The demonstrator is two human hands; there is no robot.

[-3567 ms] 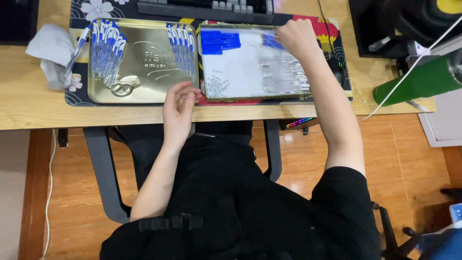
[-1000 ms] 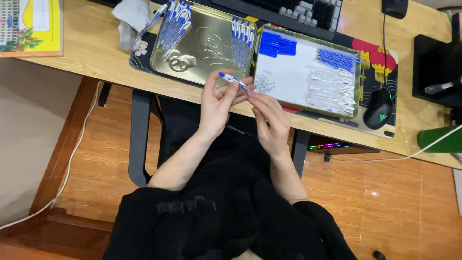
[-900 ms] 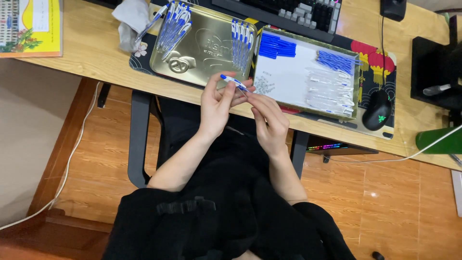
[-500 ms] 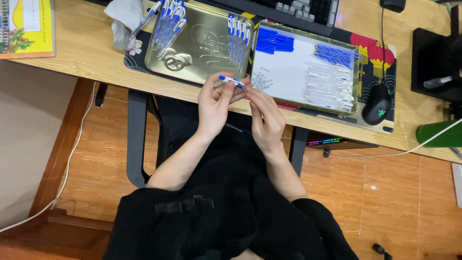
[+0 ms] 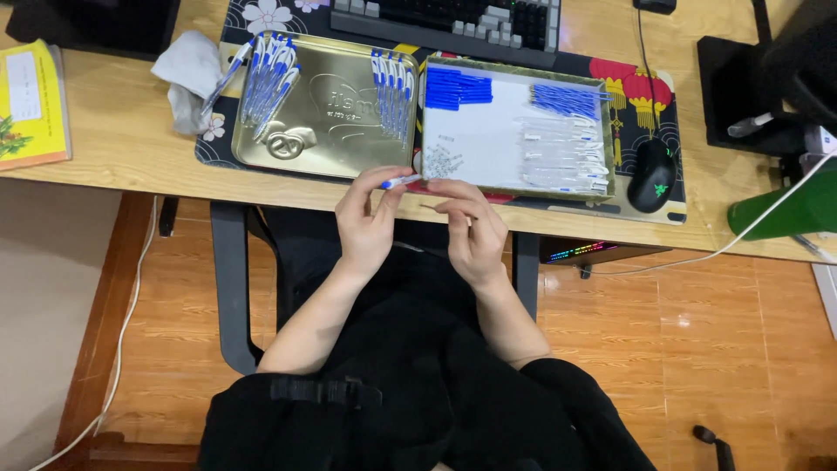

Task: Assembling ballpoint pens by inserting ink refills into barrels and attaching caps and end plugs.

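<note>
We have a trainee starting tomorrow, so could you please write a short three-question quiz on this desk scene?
1. True or false: the left hand holds a blue-and-white pen.
2. What lies nearest the computer mouse? A) white-lined tray B) yellow book C) grey cloth
3. Fill in: finished pens lie in two rows in the ____-coloured tin.

Key: 1 true; 2 A; 3 gold. The right hand meets the pen's tip.

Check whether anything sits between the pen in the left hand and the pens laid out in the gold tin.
Nothing visible does. The left hand holds the pen at the desk edge, just below the gold tin. The tin's near part is bare up to the pens in the tin. The right hand is beside it.
</note>
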